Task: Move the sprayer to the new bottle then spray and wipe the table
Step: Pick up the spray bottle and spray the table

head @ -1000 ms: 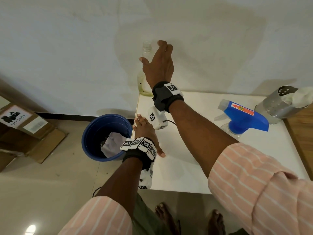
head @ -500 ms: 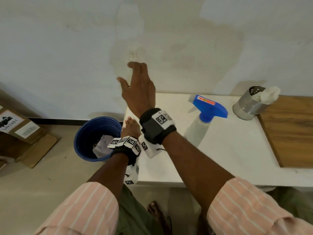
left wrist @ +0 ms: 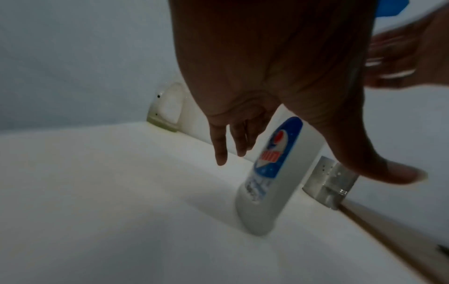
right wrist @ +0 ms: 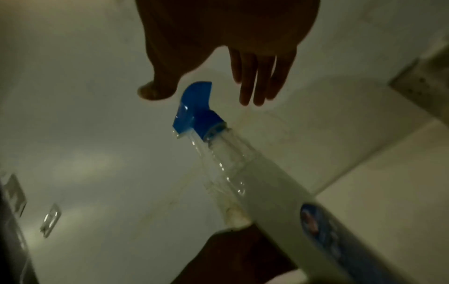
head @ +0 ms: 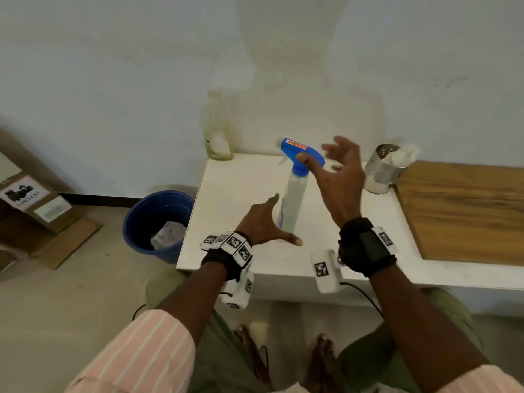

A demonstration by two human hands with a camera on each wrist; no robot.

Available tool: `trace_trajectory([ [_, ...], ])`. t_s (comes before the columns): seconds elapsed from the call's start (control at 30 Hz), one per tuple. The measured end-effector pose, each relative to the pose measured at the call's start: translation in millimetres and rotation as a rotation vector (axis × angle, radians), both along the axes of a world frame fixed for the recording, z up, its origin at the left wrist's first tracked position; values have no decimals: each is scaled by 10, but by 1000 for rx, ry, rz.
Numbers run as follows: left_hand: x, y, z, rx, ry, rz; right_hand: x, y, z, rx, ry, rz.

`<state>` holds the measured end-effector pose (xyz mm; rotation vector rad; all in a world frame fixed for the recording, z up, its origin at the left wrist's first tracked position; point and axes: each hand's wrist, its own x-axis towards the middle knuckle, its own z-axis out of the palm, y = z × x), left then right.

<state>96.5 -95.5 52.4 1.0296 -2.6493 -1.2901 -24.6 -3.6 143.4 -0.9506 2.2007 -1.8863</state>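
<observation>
A white spray bottle [head: 295, 199] with a blue sprayer [head: 300, 157] stands near the middle of the white table [head: 235, 194]. A clear bottle [head: 217, 131] with a bare neck stands at the table's back left corner. My left hand [head: 279, 219] is spread beside the spray bottle's lower part, with straight fingers [left wrist: 218, 149] and the thumb on either side of the bottle [left wrist: 274, 173]; contact is unclear. My right hand [head: 317, 154] is open just above the sprayer [right wrist: 196, 109], thumb by its head and fingers [right wrist: 257, 86] spread.
A perforated metal canister [head: 382, 168] holding a white cloth [head: 404, 156] stands to the right of the spray bottle. A wooden board [head: 465, 211] covers the table's right part. A blue bucket [head: 158, 222] and cardboard boxes [head: 28, 205] sit on the floor at the left.
My right hand has left the clear bottle at the back left and come over to the sprayer. My left hand has lifted off the table edge and moved beside the spray bottle.
</observation>
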Motion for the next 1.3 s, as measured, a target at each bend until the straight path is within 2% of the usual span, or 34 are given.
trace_trajectory([
  [0.03, -59, 56, -3, 16, 56, 37, -8, -40, -77, 43, -82, 61],
  [0.1, -169, 128, 19, 37, 117, 133, 14, -142, -142, 96, -91, 110],
  [0.17, -226, 149, 76, 23, 90, 168, 62, -266, -147, 141, -1, 125],
  [0.27, -189, 74, 123, 26, 10, 108, 125, -495, -147, 211, 45, 211],
  [0.33, -88, 21, 139, 158, 35, 90, 137, -667, -201, 304, -74, 292],
  [0.43, 79, -24, 77, 210, -63, 3, 201, -884, -365, 384, -350, 467],
  [0.53, 215, -86, 26, 259, -65, -11, 310, -1058, -520, 468, -399, 439],
  [0.73, 390, -236, -74, 372, -62, 76, 546, -1319, -696, 668, -237, 438],
  [0.87, 452, -247, -101, 466, -45, 81, 586, -1358, -745, 733, -224, 504],
  [0.97, 445, -185, -60, 523, -34, 101, 557, -1309, -748, 782, -164, 463],
  [1.13, 397, -48, -17, 605, -51, 108, 417, -1181, -887, 745, -277, 508],
  [1.3, 297, 81, -10, 611, -101, 154, 290, -1030, -984, 751, -269, 403],
])
